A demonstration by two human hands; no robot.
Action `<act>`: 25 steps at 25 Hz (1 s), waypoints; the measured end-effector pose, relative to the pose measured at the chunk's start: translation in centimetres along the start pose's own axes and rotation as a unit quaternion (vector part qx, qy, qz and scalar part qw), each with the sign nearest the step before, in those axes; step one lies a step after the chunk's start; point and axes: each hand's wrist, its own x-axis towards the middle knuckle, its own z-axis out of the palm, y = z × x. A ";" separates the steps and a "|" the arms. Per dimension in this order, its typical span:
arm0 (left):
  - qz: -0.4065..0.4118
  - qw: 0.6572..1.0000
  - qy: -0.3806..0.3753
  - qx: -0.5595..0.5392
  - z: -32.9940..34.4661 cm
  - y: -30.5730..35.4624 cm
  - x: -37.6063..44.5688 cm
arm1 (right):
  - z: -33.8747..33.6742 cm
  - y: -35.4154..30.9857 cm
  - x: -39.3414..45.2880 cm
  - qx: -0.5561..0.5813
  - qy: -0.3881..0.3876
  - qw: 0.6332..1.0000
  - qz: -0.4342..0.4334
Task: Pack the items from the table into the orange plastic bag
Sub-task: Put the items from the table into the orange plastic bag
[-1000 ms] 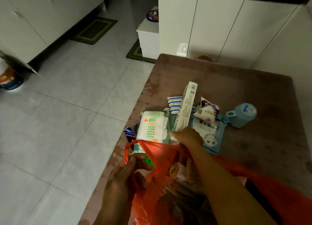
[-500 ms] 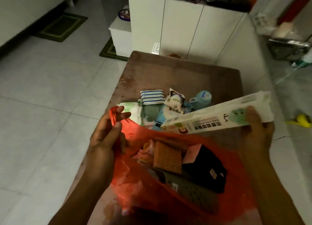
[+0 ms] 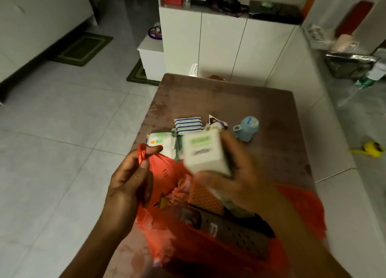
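Note:
The orange plastic bag point(image 3: 165, 173) lies open on the brown table point(image 3: 229, 98), with several items inside, among them an orange waffle-patterned pack point(image 3: 205, 198) and a dark perforated item point(image 3: 236, 234). My left hand point(image 3: 129, 181) pinches the bag's handle and holds the mouth open. My right hand point(image 3: 238, 173) grips a long white-and-green box point(image 3: 203, 150), blurred, end-on over the bag's mouth. Beyond the bag on the table lie a green-and-white tissue pack point(image 3: 160, 141), a blue-striped pack point(image 3: 188, 124), a small printed sachet point(image 3: 216, 124) and a light blue cup point(image 3: 246, 128).
White cabinets point(image 3: 221, 46) stand behind the table's far edge. Tiled floor point(image 3: 62, 131) lies to the left with green mats point(image 3: 82, 48). A yellow object point(image 3: 373, 149) and bagged clutter point(image 3: 351, 64) lie on the floor to the right.
My right hand has swung the long box from out at the right in over the bag's mouth, turning it end-on. The left hand still holds the handle.

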 end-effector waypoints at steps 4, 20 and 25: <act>-0.021 0.999 0.014 -0.025 -0.9 0.0 -0.2 | 4.8 5.7 1.0 -0.244 -0.117 0.959 0.088; -0.052 0.998 -0.020 -0.007 1.3 -1.6 0.9 | 9.5 15.0 -5.5 -0.463 -0.142 0.875 0.025; -0.087 0.995 -0.040 -0.025 2.1 -1.4 1.2 | 8.1 14.8 -4.2 -0.338 -0.110 0.931 0.079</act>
